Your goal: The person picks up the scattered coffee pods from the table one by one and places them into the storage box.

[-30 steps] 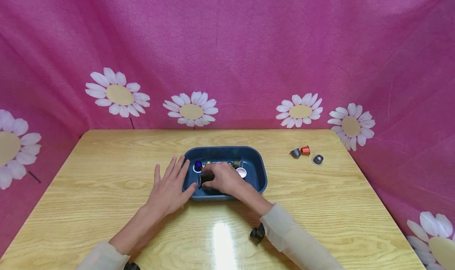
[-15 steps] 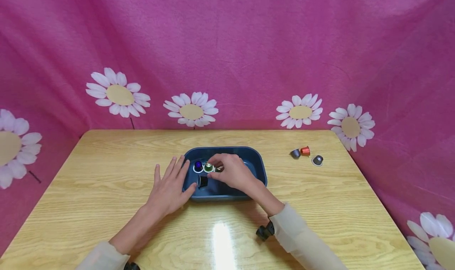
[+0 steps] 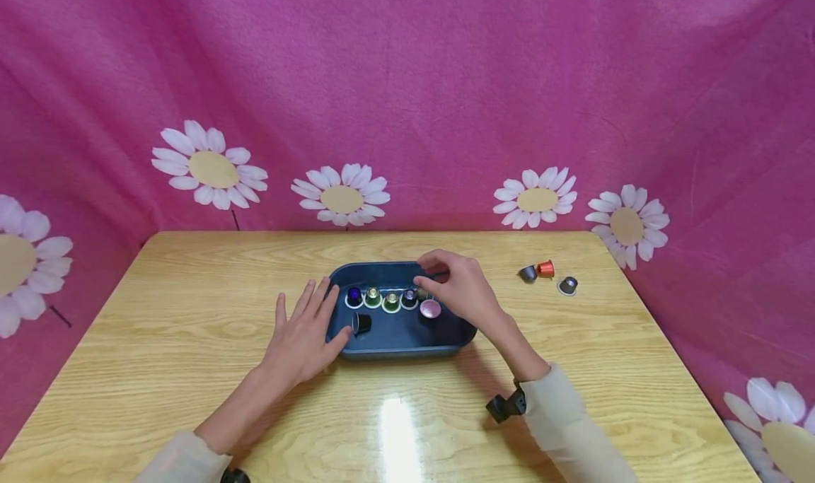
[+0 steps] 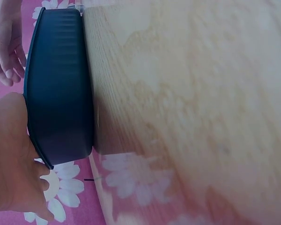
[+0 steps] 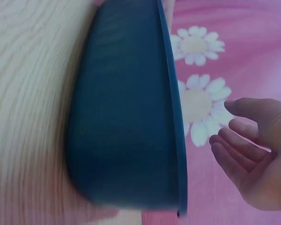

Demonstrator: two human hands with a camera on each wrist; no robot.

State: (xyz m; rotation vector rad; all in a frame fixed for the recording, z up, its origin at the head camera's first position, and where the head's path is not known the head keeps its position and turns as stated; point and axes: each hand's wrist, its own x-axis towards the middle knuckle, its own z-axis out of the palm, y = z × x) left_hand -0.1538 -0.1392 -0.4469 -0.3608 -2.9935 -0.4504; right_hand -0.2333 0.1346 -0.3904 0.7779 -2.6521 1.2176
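Note:
A dark blue tray (image 3: 401,353) holds several coffee capsules. From the left stand a blue capsule (image 3: 354,297), a pale gold-green one (image 3: 372,297), a green one (image 3: 391,302) and a grey-purple one (image 3: 409,299). A tipped capsule shows its pink lid (image 3: 430,309); an olive one behind it is partly hidden. Nearer me a black capsule (image 3: 362,323) lies on its side. With fingers spread, my left hand (image 3: 307,338) rests at the tray's left rim. My right hand (image 3: 463,290) hovers over the right end, thumb and fingers apart, holding nothing in the right wrist view.
Right of the tray, a dark grey capsule (image 3: 528,274), a red capsule (image 3: 545,269) and another grey capsule (image 3: 568,285) are on the wooden table (image 3: 223,278). A pink flowered cloth (image 3: 407,101) hangs behind the table.
My right hand has left the black capsule and passed over the row toward the tray's right end, uncovering the capsules in the middle. My left hand has stayed at the rim.

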